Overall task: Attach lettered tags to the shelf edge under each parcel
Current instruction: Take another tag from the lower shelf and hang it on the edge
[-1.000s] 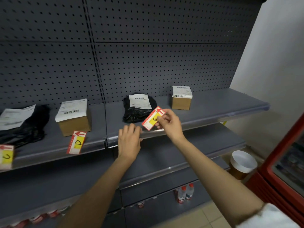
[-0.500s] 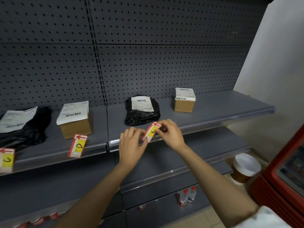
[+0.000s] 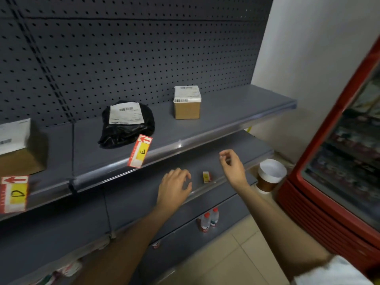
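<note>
The tag lettered E (image 3: 140,151) hangs tilted on the grey shelf edge (image 3: 185,144), just below the black bag parcel (image 3: 127,124). A tag lettered D (image 3: 14,193) sits on the edge at far left, under a brown box parcel (image 3: 18,149). Another small brown box parcel (image 3: 187,102) stands to the right, with no tag on the edge beneath it. A small stack of tags (image 3: 206,176) lies on the lower shelf. My left hand (image 3: 174,187) hovers beside it, fingers loosely curled, empty. My right hand (image 3: 232,163) is raised to its right, fingertips pinched, holding nothing visible.
A pegboard wall backs the shelves. A red drinks fridge (image 3: 339,161) stands at right. A brown paper cup with a white lid (image 3: 270,174) sits beyond the lower shelf's right end. Two water bottles (image 3: 208,221) stand on a low shelf above the tiled floor.
Both hands let go of the E tag, which now stays on the shelf edge, and dropped to the lower shelf. The view swung right.
</note>
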{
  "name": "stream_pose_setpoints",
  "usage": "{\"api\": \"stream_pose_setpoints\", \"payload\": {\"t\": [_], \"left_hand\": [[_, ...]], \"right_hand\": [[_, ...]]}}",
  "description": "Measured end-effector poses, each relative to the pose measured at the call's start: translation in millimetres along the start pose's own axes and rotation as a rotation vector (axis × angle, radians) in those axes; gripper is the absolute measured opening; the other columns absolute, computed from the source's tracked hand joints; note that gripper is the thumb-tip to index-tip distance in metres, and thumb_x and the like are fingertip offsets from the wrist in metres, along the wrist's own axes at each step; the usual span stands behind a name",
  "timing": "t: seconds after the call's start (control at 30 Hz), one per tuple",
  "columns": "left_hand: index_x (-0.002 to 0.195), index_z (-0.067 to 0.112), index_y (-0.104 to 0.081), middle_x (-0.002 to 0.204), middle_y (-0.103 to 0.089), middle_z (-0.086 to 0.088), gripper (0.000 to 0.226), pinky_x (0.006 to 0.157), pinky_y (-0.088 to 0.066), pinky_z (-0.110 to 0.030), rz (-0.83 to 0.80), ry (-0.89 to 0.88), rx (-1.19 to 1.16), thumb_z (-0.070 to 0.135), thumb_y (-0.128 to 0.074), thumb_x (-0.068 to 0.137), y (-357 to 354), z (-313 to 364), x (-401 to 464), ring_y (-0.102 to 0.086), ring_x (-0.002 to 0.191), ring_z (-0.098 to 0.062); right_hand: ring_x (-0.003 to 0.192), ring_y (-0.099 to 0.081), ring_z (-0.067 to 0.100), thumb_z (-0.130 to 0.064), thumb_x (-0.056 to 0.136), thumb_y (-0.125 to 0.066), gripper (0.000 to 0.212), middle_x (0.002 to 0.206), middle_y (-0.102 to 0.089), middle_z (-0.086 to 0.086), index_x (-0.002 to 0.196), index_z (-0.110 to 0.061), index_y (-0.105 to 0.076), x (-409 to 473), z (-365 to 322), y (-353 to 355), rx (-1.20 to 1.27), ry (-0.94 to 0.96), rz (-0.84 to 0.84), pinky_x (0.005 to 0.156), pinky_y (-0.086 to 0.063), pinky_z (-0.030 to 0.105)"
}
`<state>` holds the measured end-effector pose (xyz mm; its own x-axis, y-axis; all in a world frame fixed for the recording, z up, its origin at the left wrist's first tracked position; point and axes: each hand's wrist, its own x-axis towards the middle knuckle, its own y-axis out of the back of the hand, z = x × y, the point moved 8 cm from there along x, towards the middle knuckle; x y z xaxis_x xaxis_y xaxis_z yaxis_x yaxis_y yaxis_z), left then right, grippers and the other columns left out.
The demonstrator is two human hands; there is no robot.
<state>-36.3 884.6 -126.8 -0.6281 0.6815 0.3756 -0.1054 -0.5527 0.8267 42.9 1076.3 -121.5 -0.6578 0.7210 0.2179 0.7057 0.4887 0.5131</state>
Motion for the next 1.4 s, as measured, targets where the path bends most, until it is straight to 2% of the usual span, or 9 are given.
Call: {"api": "stream_pose_setpoints", "payload": {"t": [0.33, 0.5, 0.7, 0.83, 1.0, 1.17, 1.27, 1.33, 1.4], "left_hand": [[0.095, 0.017, -0.060, 0.082, -0.059, 0.001, 0.022, 0.070, -0.041, -0.029, -0.076, 0.612, -0.333, 0.020, -0.071, 0.076, -111, -37, 28, -0.062, 0.084, -0.027], [0.096, 0.019, -0.059, 0.095, -0.070, -0.010, 0.013, 0.074, -0.046, -0.035, -0.008, 0.721, -0.329, 0.018, -0.062, 0.083, -162, -30, 46, -0.065, 0.090, -0.033], [0.114, 0.014, -0.053, 0.112, -0.065, -0.013, 0.033, 0.089, -0.048, -0.041, -0.006, 0.887, -0.239, 0.027, -0.061, 0.085, -200, -49, 52, -0.059, 0.104, -0.033], [0.111, 0.013, -0.053, 0.110, -0.067, -0.012, 0.029, 0.089, -0.046, -0.041, -0.030, 0.982, -0.245, 0.026, -0.061, 0.086, -223, -67, 56, -0.058, 0.106, -0.034], [0.097, 0.020, -0.058, 0.103, -0.069, -0.010, 0.032, 0.090, -0.043, -0.036, -0.028, 1.105, -0.235, 0.016, -0.072, 0.069, -235, -67, 60, -0.061, 0.102, -0.031], [0.088, 0.012, -0.066, 0.087, -0.074, -0.009, 0.022, 0.072, -0.048, -0.028, 0.218, 1.099, -0.477, 0.000, -0.070, 0.070, -213, -37, 52, -0.066, 0.080, -0.023], [0.070, 0.000, -0.065, 0.064, -0.069, -0.001, 0.018, 0.066, -0.049, -0.028, 0.274, 0.942, -0.746, -0.018, -0.064, 0.068, -206, 8, 48, -0.059, 0.051, 0.001], [0.065, 0.014, -0.062, 0.054, -0.068, 0.012, 0.034, 0.066, -0.053, -0.029, 0.328, 0.871, -0.834, -0.020, -0.062, 0.070, -195, 32, 37, -0.061, 0.052, 0.003], [0.068, 0.023, -0.061, 0.062, -0.069, 0.012, 0.032, 0.062, -0.050, -0.016, 0.367, 0.799, -0.798, -0.007, -0.067, 0.075, -172, 48, 28, -0.063, 0.060, 0.001]], "right_hand": [[0.092, -0.060, 0.023, -0.013, 0.090, -0.052, 0.016, 0.105, -0.063, 0.011, 0.105, -0.014, -0.059, 45, 94, -5, -0.102, -0.073, -0.279, 0.086, -0.049, 0.039], [0.091, -0.062, 0.029, -0.008, 0.089, -0.053, 0.016, 0.101, -0.063, 0.011, 0.103, -0.009, -0.060, 66, 129, -31, -0.092, -0.011, -0.467, 0.085, -0.051, 0.043], [0.098, -0.060, 0.025, -0.019, 0.090, -0.051, 0.024, 0.108, -0.063, 0.007, 0.113, -0.017, -0.055, 71, 162, -65, -0.141, -0.049, -0.638, 0.082, -0.048, 0.033], [0.098, -0.060, 0.027, -0.014, 0.090, -0.053, 0.021, 0.110, -0.063, 0.011, 0.111, -0.012, -0.056, 71, 173, -77, -0.090, -0.026, -0.612, 0.086, -0.047, 0.034], [0.097, -0.061, 0.031, -0.003, 0.088, -0.055, 0.021, 0.106, -0.065, 0.017, 0.109, -0.004, -0.056, 61, 182, -80, 0.028, -0.054, -0.528, 0.085, -0.045, 0.033], [0.094, -0.061, 0.022, -0.010, 0.089, -0.058, 0.025, 0.101, -0.064, 0.006, 0.114, -0.007, -0.054, 58, 175, -74, 0.130, -0.130, -0.514, 0.081, -0.044, 0.026], [0.086, -0.061, 0.020, -0.017, 0.091, -0.058, 0.018, 0.096, -0.065, 0.006, 0.106, -0.008, -0.057, 54, 161, -59, 0.260, -0.132, -0.519, 0.073, -0.048, 0.019], [0.082, -0.063, 0.024, -0.014, 0.090, -0.059, 0.008, 0.089, -0.067, 0.009, 0.096, -0.009, -0.061, 49, 145, -44, 0.315, -0.050, -0.515, 0.074, -0.051, 0.030], [0.079, -0.064, 0.014, -0.013, 0.089, -0.061, 0.003, 0.084, -0.068, 0.001, 0.091, -0.014, -0.062, 45, 124, -28, 0.359, 0.045, -0.544, 0.072, -0.052, 0.031]]}}
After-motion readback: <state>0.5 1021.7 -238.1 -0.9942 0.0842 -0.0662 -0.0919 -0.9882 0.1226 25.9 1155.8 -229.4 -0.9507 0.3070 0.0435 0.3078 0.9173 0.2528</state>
